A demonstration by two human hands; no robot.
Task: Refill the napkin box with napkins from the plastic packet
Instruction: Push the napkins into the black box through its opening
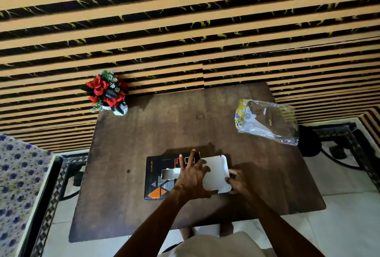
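Note:
The black napkin box [158, 176], printed with orange triangles, lies flat on the brown table [164, 129] near its front edge. Something white shows in its top slot [169, 173]. At the box's right end a white end flap [218, 171] is folded open. My left hand [191, 178] presses down on the box's right half, fingers spread and thumb over the flap. My right hand [236, 182] pinches the flap's lower right edge. The clear plastic packet [265, 121] with a yellow print lies crumpled at the table's back right, apart from both hands.
A small white pot of red flowers [109, 92] stands at the table's back left corner. A striped wall runs behind the table. A floral-patterned cloth surface [16, 174] is at the left, and tiled floor lies around the table.

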